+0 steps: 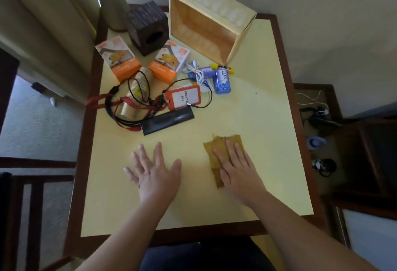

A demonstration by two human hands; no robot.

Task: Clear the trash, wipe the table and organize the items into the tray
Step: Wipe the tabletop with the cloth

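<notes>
While the left hand (pixel 155 174) is being laid flat on the surface (pixel 247 103), a cloth (pixel 217 152) is being pressed, seemingly flat-fingered, by the right hand (pixel 236 163).

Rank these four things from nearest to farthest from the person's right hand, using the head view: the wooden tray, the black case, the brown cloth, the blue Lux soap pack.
From the right hand:
1. Brown cloth, directly under the fingers.
2. Black case, up and to the left, mid-table.
3. Blue Lux soap pack, farther up, near the table's middle.
4. Wooden tray, at the far edge.
</notes>
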